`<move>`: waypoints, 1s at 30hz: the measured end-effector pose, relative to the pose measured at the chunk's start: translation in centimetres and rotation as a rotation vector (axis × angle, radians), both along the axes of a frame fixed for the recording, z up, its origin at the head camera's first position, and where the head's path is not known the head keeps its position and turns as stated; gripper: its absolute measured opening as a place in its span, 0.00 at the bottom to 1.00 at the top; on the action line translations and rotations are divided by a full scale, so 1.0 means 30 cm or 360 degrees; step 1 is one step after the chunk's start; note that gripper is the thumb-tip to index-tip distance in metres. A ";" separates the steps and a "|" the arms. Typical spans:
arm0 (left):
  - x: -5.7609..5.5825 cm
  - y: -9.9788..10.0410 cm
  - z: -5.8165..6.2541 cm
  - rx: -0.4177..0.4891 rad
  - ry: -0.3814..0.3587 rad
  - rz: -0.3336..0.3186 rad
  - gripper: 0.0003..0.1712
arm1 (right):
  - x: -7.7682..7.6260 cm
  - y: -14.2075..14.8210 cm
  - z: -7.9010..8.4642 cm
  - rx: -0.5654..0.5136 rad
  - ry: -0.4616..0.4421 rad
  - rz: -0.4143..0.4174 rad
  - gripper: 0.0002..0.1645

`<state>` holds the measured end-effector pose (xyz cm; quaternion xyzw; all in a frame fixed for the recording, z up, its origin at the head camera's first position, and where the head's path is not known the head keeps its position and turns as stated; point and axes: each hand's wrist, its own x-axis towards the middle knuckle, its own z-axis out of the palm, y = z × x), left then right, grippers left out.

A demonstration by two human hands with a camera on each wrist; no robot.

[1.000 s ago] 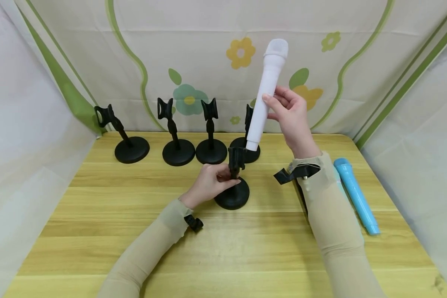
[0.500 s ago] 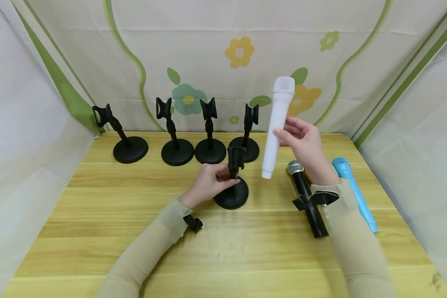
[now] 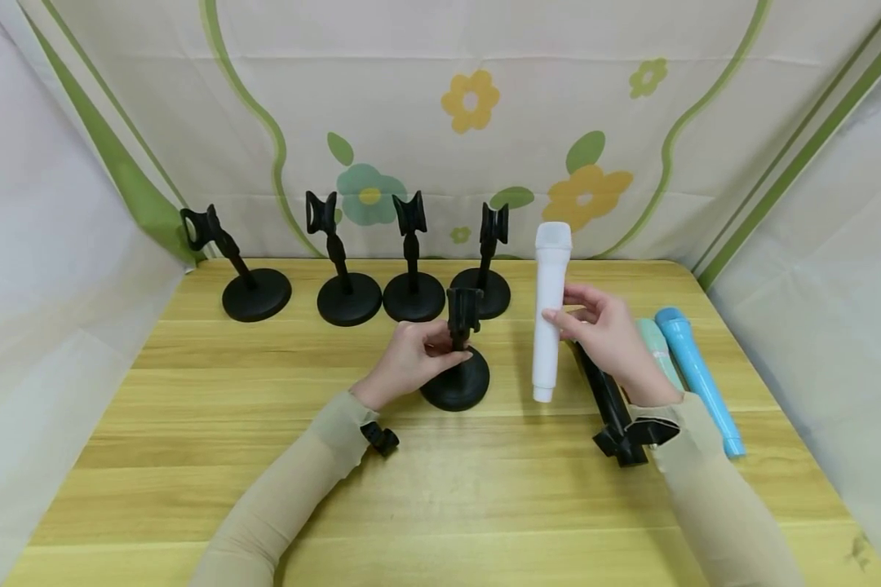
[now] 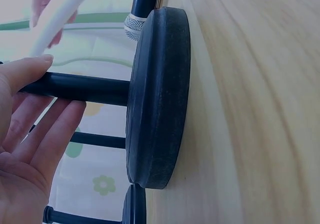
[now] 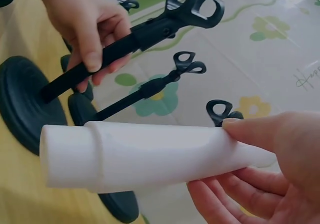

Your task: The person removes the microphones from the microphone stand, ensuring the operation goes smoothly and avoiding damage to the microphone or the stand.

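Note:
My left hand (image 3: 409, 364) pinches the stem of a black microphone stand (image 3: 458, 387), whose round base rests on the table; its forked clip on top holds nothing. In the left wrist view the thumb and fingers lie on either side of the stem (image 4: 90, 87). My right hand (image 3: 608, 336) holds a white microphone (image 3: 551, 314) by its handle, head up, above the table to the right of the stand. The right wrist view shows the thumb and fingers on the white handle (image 5: 150, 156), its butt end toward the left hand.
Behind stand several more black stands, among them the far left one (image 3: 258, 295) and the right one (image 3: 493, 289), all without microphones. On the right lie a black microphone (image 3: 604, 391), a pale green one (image 3: 661, 350) and a blue one (image 3: 701, 379). A flowered cloth (image 3: 514, 122) hangs behind the table.
My right hand has come down and to the right with the white microphone, which is now more upright and lower. The left hand and its stand have stayed in place.

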<state>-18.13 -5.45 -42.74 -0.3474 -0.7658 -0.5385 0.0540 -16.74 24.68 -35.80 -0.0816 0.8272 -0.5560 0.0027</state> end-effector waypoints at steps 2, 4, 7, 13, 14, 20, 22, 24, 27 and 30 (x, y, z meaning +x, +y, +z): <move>0.000 0.000 0.000 -0.0001 -0.0003 0.0003 0.13 | 0.004 0.008 -0.018 0.0023 -0.0021 0.0010 0.31; 0.001 0.000 0.000 -0.0002 -0.0005 0.0008 0.14 | 0.010 0.015 -0.034 0.0067 -0.0034 0.0017 0.32; 0.000 0.000 0.000 0.0002 -0.0007 0.0009 0.15 | 0.020 0.029 -0.062 0.0136 -0.0064 0.0025 0.33; 0.000 0.002 0.002 0.0015 -0.0023 0.0017 0.15 | 0.046 0.056 -0.120 0.0231 -0.0186 0.0056 0.38; 0.000 0.002 0.001 0.0021 -0.0026 0.0018 0.15 | 0.050 0.058 -0.130 0.0256 -0.0204 0.0065 0.39; 0.001 0.002 0.004 0.0035 -0.0031 0.0017 0.14 | 0.073 0.059 -0.170 0.0457 -0.0261 0.0102 0.39; 0.002 0.002 0.004 0.0025 -0.0036 0.0017 0.15 | 0.076 0.060 -0.178 0.0520 -0.0260 0.0098 0.39; 0.002 0.001 0.003 0.0014 -0.0038 0.0016 0.15 | 0.079 0.060 -0.183 0.0589 -0.0240 0.0098 0.39; 0.002 0.001 -0.001 0.0004 -0.0036 0.0014 0.15 | 0.084 0.062 -0.188 0.0685 -0.0217 0.0096 0.39; 0.001 0.001 -0.002 0.0001 -0.0025 0.0014 0.14 | 0.088 0.063 -0.192 0.0765 -0.0210 0.0089 0.39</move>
